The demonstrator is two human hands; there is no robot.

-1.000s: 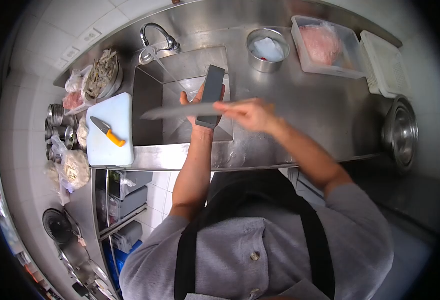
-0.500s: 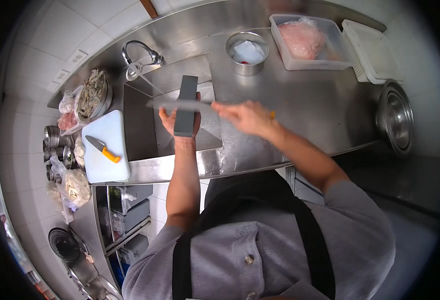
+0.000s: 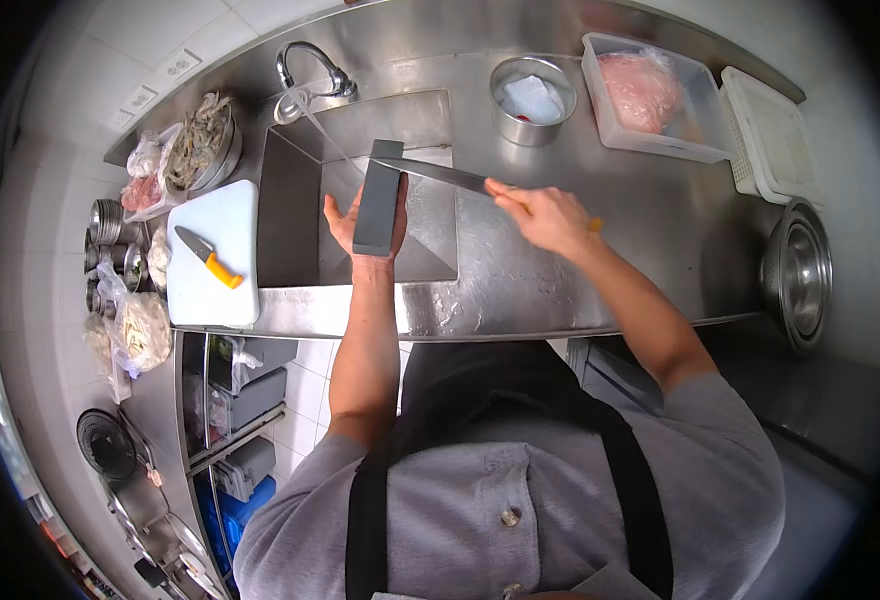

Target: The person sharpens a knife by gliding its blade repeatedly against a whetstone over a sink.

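My left hand [image 3: 346, 226] holds a dark grey sharpening stone [image 3: 379, 205] lengthwise over the sink [image 3: 288, 235], its thumb out to the side and its other fingers mostly hidden beneath. In my right hand [image 3: 552, 218] is a long knife [image 3: 445, 174], gripped by the handle; a bit of yellow shows behind the fist. The blade's tip end lies across the far part of the stone. On a white cutting board [image 3: 185, 295] to the left rests a second knife with a yellow handle [image 3: 223, 272].
A faucet [image 3: 338, 83] with a pale hose reaches over the sink. Behind on the counter stand a metal pot [image 3: 532, 132] and a plastic tub [image 3: 660, 146] with bagged pink meat. Metal bowls [image 3: 798, 275] are at the right edge, and a bowl of shrimp [image 3: 198, 145] at the left.
The knife has slid right and away along the stone, from its middle to its far end, with its tip now on the stone. My right hand has moved right; the view has shifted slightly.
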